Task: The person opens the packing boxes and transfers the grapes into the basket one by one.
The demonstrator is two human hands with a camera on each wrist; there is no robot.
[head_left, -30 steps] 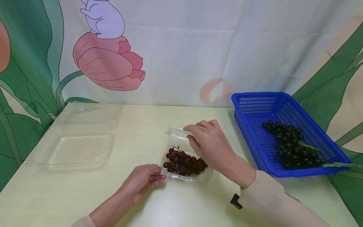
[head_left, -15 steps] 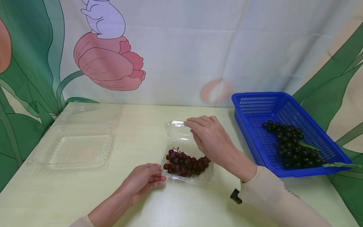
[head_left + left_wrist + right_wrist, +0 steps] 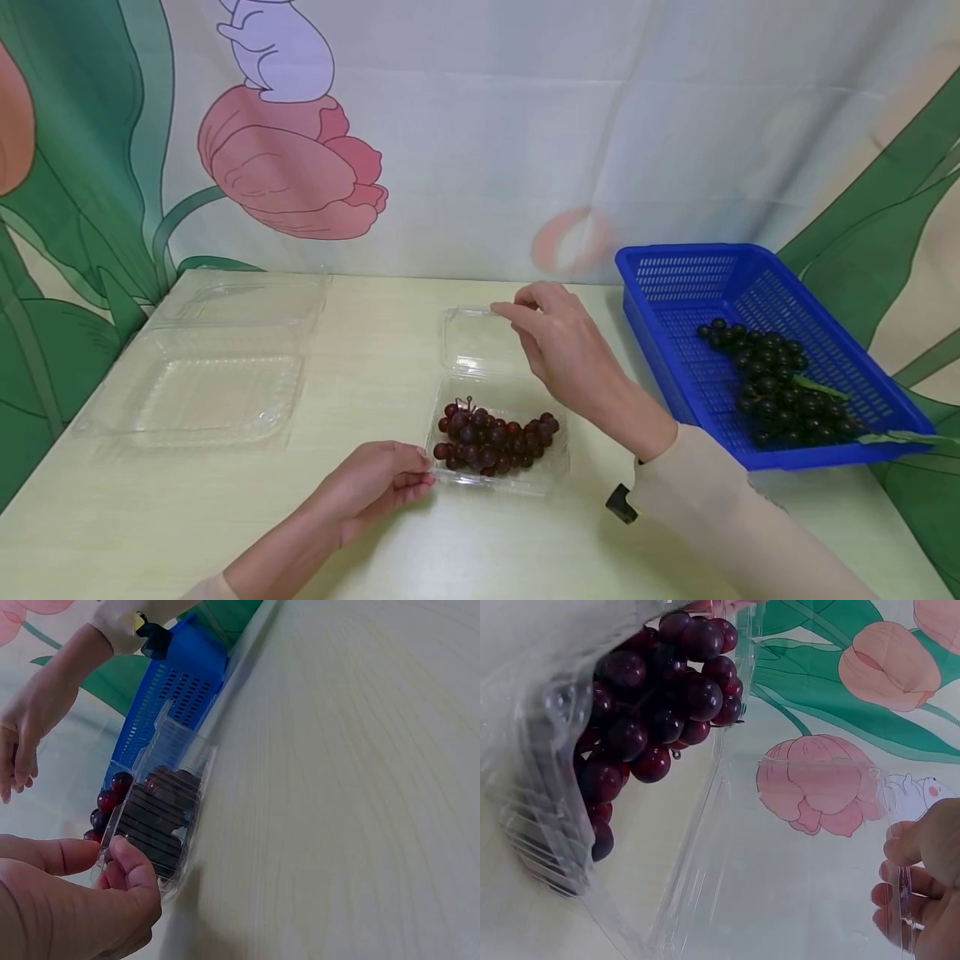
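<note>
A small clear plastic clamshell box stands on the table with a bunch of dark red grapes in its base. My left hand pinches the box's front left corner between thumb and fingers; the left wrist view shows this grip close up. At the back, the clear lid stands away from the base, tilted. My right hand holds the lid's outer edge. In the right wrist view the thumb and fingers pinch that edge, beside the grapes.
A blue basket at the right holds a bunch of black grapes with green leaves. To the left lies a larger clear clamshell box, its lid folded back. A printed cloth hangs behind the table.
My right hand has moved up and away from the grapes with the lid's edge, and the lid shows broader now. My left hand has stayed at the box's corner.
</note>
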